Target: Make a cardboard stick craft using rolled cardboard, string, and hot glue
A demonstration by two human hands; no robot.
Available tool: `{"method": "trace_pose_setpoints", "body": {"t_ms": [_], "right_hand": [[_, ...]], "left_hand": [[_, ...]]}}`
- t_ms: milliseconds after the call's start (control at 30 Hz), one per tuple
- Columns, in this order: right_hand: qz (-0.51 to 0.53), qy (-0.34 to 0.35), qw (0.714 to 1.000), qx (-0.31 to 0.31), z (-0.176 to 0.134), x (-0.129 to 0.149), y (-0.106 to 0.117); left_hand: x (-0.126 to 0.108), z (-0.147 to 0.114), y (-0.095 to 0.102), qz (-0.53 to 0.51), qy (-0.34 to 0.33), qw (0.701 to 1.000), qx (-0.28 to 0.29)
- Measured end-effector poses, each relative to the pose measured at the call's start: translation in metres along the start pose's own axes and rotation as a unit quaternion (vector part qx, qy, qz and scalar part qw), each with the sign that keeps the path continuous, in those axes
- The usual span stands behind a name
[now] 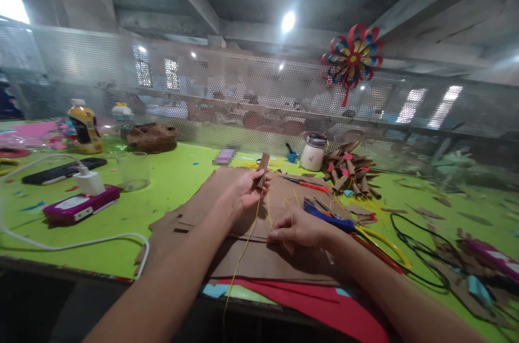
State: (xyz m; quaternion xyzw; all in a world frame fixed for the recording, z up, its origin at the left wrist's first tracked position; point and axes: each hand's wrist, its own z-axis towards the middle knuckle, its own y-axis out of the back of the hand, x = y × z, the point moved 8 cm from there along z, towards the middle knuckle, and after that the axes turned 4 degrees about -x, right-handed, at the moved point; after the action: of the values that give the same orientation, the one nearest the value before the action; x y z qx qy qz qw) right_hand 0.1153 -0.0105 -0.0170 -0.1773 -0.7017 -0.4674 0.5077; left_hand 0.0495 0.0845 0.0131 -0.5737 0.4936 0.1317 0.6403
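My left hand [248, 190] is closed around a brown rolled paper tube [263, 162], held upright above the table. Yellow string [248, 240] hangs down from the tube past the table's front edge. A second stretch of it runs from the tube to my right hand [294, 228], whose fingers pinch it low and to the right. Beneath both hands lie stacked brown sheets [239, 262]. Beside my right hand are blue-handled scissors [328, 216] and a tool with a red tip [310, 185].
A pile of brown rolled tubes [352, 172] stands behind at right, near a white jar [313, 152]. Left are a purple power strip [81, 206], a clear cup [133, 171] and a yellow bottle [85, 126]. Black cable [421, 272] loops at right. Red sheets [312, 299] stick out in front.
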Motion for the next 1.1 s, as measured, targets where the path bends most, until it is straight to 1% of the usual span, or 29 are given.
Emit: {"method": "trace_pose_setpoints", "body": {"t_ms": [133, 167, 200, 233, 267, 300, 333, 367, 400, 433, 467, 500, 600, 667, 700, 733, 833, 900, 967, 1033, 1100], "right_hand": [[-0.081, 0.024, 0.993, 0.082, -0.011, 0.012, -0.008], [-0.102, 0.037, 0.99, 0.094, -0.014, 0.017, -0.007], [-0.12, 0.053, 0.987, 0.088, -0.016, 0.023, -0.003], [-0.133, 0.071, 0.987, 0.051, -0.017, 0.03, 0.007], [-0.139, 0.09, 0.986, -0.017, -0.018, 0.037, 0.022], [-0.134, 0.107, 0.979, -0.111, -0.019, 0.044, 0.043], [-0.122, 0.122, 0.963, -0.209, -0.023, 0.048, 0.063], [-0.106, 0.132, 0.942, -0.289, -0.027, 0.048, 0.08], [-0.091, 0.138, 0.926, -0.34, -0.03, 0.046, 0.092], [-0.08, 0.141, 0.918, -0.361, -0.029, 0.042, 0.098], [-0.073, 0.142, 0.919, -0.36, -0.026, 0.038, 0.099], [-0.066, 0.137, 0.927, -0.344, -0.021, 0.031, 0.098], [-0.047, 0.092, 0.961, -0.258, -0.007, 0.009, 0.088], [-0.048, 0.059, 0.973, -0.216, -0.005, -0.003, 0.087], [-0.049, 0.051, 0.974, -0.214, -0.006, -0.007, 0.091], [-0.045, 0.049, 0.972, -0.227, -0.009, -0.008, 0.098], [0.019, 0.067, 0.958, -0.278, -0.022, -0.004, 0.117], [0.055, 0.075, 0.958, -0.273, -0.027, 0.004, 0.116], [0.04, 0.089, 0.969, -0.228, -0.031, 0.021, 0.102], [-0.012, 0.106, 0.983, -0.149, -0.034, 0.041, 0.077], [-0.059, 0.114, 0.989, -0.067, -0.037, 0.058, 0.05]], "left_hand": [[-0.001, -0.005, -0.004, 0.023, -0.005, 1.0, 0.012], [-0.001, -0.007, -0.006, 0.028, -0.003, 0.999, 0.02], [0.0, -0.008, -0.008, 0.03, 0.0, 0.999, 0.031], [0.0, -0.01, -0.011, 0.028, 0.004, 0.999, 0.043], [0.002, -0.011, -0.015, 0.027, 0.011, 0.998, 0.059], [0.003, -0.012, -0.019, 0.028, 0.017, 0.997, 0.076], [0.005, -0.013, -0.022, 0.032, 0.022, 0.995, 0.095], [0.006, -0.014, -0.026, 0.04, 0.025, 0.993, 0.112], [0.008, -0.015, -0.03, 0.051, 0.026, 0.99, 0.128], [0.009, -0.016, -0.033, 0.063, 0.026, 0.988, 0.142], [0.01, -0.017, -0.036, 0.073, 0.023, 0.985, 0.153], [0.011, -0.018, -0.038, 0.081, 0.021, 0.983, 0.162], [0.01, -0.02, -0.039, 0.094, 0.016, 0.981, 0.169], [0.007, -0.019, -0.035, 0.092, 0.01, 0.984, 0.154], [0.006, -0.018, -0.032, 0.091, 0.005, 0.986, 0.142], [0.004, -0.016, -0.029, 0.093, 0.0, 0.987, 0.129], [0.006, -0.011, -0.02, 0.119, -0.005, 0.989, 0.091], [0.007, -0.007, -0.016, 0.15, -0.017, 0.987, 0.059], [0.002, -0.003, -0.009, 0.17, -0.052, 0.984, 0.009], [-0.008, -0.002, -0.001, 0.162, -0.102, 0.981, -0.045], [-0.015, -0.003, 0.003, 0.134, -0.139, 0.979, -0.069]]}}
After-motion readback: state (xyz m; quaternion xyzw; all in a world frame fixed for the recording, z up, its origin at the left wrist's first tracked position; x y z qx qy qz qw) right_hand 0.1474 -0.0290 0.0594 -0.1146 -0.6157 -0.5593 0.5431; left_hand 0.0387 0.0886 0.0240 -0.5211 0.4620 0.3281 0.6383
